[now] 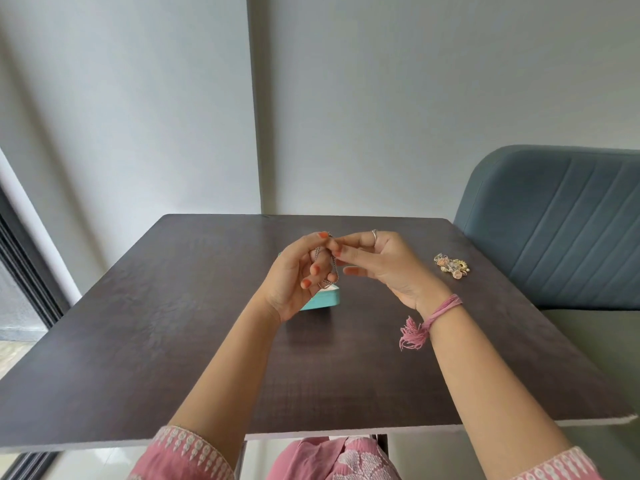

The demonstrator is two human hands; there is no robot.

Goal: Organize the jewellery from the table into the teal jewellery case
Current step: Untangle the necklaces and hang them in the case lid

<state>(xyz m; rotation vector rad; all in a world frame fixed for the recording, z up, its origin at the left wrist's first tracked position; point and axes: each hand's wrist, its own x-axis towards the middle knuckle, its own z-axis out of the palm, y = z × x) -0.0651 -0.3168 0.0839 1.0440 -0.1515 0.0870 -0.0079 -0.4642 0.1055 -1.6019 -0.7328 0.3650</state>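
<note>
Both hands are raised above the middle of the dark table [173, 341]. A thin silver chain [334, 268] hangs in a loop between them. My left hand [298, 275] pinches its upper end and curls around it. My right hand [384, 265] pinches the chain at the fingertips, touching the left fingers. The teal jewellery case [322, 301] lies on the table behind and below my left hand, mostly hidden; only one corner shows, so I cannot tell whether its lid is up. A small pile of gold and stone jewellery [452, 265] lies on the table to the right.
A blue-grey padded chair [554, 226] stands against the table's right side. Grey walls rise behind the far edge. A dark window frame [24, 258] runs along the left. A pink thread band with a tassel [426, 323] hangs from my right wrist.
</note>
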